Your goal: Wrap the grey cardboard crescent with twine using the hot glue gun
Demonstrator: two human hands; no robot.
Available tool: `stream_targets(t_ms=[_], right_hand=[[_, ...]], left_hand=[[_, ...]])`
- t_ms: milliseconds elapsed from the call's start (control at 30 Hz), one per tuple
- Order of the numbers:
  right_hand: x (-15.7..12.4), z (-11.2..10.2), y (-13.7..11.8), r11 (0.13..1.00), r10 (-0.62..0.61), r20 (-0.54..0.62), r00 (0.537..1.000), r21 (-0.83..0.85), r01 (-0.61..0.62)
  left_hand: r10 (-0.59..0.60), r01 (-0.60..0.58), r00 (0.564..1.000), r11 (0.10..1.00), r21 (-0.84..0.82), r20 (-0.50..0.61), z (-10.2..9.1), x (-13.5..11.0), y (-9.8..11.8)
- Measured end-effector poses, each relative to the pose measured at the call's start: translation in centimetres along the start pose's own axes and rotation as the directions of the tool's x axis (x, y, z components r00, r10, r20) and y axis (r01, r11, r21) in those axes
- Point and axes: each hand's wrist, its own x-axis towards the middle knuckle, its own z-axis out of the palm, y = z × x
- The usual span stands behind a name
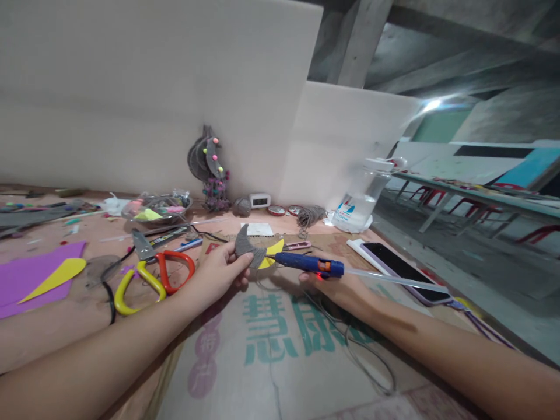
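Observation:
Between the thumb and fingers of my left hand [227, 265] is a crescent [249, 248], wrapped in grey yarn along most of its curve and bare yellow at its right end. My right hand [335, 286] is closed around a blue glue gun [306, 263], whose red light glows. The gun's nozzle points left and meets the crescent near the edge of the wrapping; whether it touches cannot be told. A clear glue stick [394, 279] sticks out of the gun's back. Loose grey yarn [371, 356] trails below over the cardboard sheet [227, 373].
Scissors [140, 286] with red and yellow handles lie left of my left hand, near purple foam sheets [26, 280]. A phone [405, 268] and a water jug [359, 195] stand right. Behind are a bowl of bits [157, 210] and a grey moon ornament [207, 163].

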Motion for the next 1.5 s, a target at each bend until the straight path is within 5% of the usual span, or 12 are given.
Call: stream_targets(t_ms=[167,1167,1500], right_hand=[[-0.1,-0.1,0.0,0.987,0.147,0.011,0.989,0.069,-0.147],[0.3,-0.4,-0.8,0.988,0.155,-0.102,0.983,0.025,-0.153],[2.0,-3.6,-1.0,0.984,0.159,-0.165,0.973,0.104,-0.143]], left_hand=[[-0.012,0.012,1.0,1.0,-0.005,-0.016,0.1,0.1,0.0],[0.016,-0.015,1.0,0.999,0.044,-0.016,0.3,0.0,0.2],[0.0,0.001,1.0,0.998,-0.058,0.014,0.3,0.5,-0.8]])
